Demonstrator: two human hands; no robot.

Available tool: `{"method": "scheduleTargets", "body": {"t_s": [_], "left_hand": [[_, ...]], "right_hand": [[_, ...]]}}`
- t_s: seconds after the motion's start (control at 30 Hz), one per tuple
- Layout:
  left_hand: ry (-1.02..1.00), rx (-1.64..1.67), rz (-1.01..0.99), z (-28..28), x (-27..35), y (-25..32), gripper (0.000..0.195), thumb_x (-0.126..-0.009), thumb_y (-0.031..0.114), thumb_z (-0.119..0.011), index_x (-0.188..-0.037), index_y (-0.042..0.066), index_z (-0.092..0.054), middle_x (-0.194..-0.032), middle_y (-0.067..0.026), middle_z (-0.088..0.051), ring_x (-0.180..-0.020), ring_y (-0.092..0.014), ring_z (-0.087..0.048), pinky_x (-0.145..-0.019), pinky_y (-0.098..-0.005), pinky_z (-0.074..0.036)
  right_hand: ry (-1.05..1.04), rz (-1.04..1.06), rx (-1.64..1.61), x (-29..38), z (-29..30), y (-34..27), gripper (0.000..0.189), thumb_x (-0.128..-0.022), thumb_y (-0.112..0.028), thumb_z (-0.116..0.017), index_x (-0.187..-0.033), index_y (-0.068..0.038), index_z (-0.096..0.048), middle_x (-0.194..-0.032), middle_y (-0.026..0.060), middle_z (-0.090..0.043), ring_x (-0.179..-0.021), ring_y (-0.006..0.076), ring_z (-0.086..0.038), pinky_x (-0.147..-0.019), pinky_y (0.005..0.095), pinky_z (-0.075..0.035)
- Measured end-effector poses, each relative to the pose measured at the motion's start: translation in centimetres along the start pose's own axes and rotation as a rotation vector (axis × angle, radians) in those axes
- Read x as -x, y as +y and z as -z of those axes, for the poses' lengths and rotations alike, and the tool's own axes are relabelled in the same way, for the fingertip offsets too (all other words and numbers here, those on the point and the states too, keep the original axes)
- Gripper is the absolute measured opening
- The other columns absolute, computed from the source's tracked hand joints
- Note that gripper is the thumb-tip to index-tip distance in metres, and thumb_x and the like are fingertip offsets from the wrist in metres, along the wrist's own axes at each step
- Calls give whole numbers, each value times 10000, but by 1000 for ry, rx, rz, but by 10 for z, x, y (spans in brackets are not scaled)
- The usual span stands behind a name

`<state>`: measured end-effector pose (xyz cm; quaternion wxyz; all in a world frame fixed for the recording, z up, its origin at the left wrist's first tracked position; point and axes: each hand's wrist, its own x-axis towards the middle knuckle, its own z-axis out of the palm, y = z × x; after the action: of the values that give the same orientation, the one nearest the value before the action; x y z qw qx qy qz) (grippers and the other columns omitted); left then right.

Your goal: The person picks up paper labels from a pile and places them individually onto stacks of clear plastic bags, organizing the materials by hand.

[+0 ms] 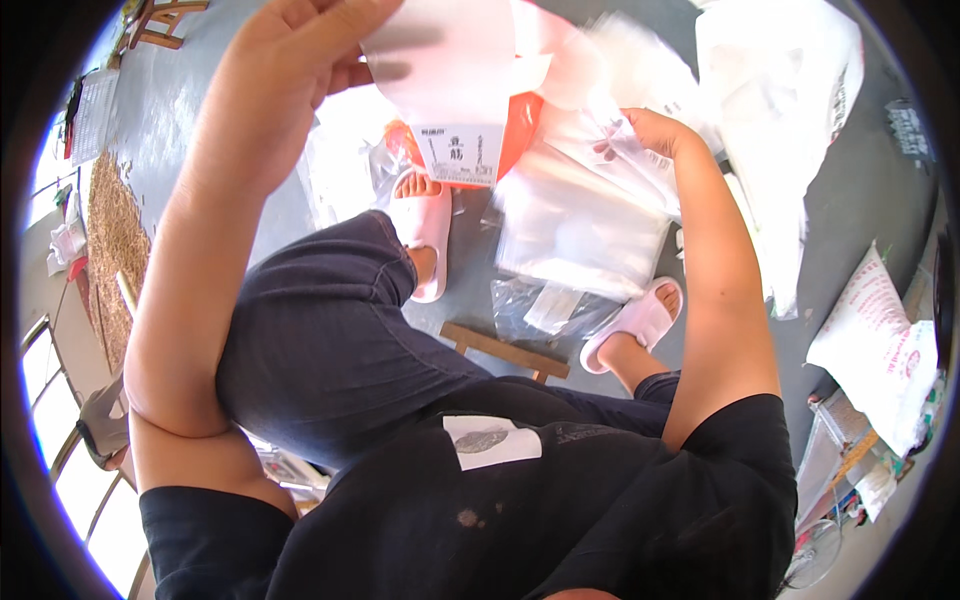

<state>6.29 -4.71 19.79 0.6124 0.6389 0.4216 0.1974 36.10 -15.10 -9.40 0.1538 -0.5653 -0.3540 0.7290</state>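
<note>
At the top, my left hand grips the upper edge of a pale paper box flap; a label with writing sits at its lower end. Orange-red material shows behind and beside the flap. On the right, my right hand has its fingers on a clear plastic bag, partly hidden by the plastic. Just below that hand lies a stack of clear plastic bags. More crumpled clear plastic is on the floor under the stack.
Near my right foot is a low wooden stool. Large white plastic sacks lie at upper right, and a printed white sack stands further right. A brown heap and a wooden stool are at left.
</note>
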Motion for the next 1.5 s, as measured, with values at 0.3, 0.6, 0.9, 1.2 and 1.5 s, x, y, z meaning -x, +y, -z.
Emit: {"method": "scheduleTargets", "body": {"t_s": [0.3,0.6,0.9,1.2,1.5], "left_hand": [[136,-30,-226,23,2,-7,380,-889,253,-452,-1223,73,-466,-1084,-65,-564,-941,-156,-581,-841,-301,-450],[250,-22,-345,58,10,-8,417,-872,267,-463,-1253,100,-438,-1160,-94,-529,-1032,-212,-542,-887,-355,-422],[232,-66,-371,73,12,-10,424,-874,295,-454,-1254,107,-441,-1221,-90,-494,-1085,-224,-513,-920,-368,-394],[188,-81,-322,60,7,-8,450,-878,294,-449,-1281,100,-401,-1260,-86,-463,-1103,-222,-505,-931,-373,-390],[211,-96,-381,17,-9,-4,491,-842,134,-547,-1295,78,-364,-984,-78,-577,-881,-170,-595,-733,-290,-499]], "right_hand": [[311,-221,-282,11,46,-48,362,-798,-329,-604,-997,-27,-602,-901,50,-635,-810,142,-583,-729,289,-443],[454,77,296,-4,47,-35,301,-719,-288,-690,-748,0,-609,-656,60,-612,-578,145,-610,-548,252,-493],[431,97,745,-2,-138,-2,429,-844,-439,-460,-759,-37,-582,-681,167,-582,-694,321,-577,-646,407,-447],[-117,-174,450,-13,-112,42,224,-669,8,-507,-862,-53,-605,-739,62,-599,-640,158,-578,-552,311,-477],[1493,259,775,-1,24,-71,360,-778,-276,-587,-1099,-121,-530,-1117,74,-518,-1016,322,-473,-795,422,-421]]}}
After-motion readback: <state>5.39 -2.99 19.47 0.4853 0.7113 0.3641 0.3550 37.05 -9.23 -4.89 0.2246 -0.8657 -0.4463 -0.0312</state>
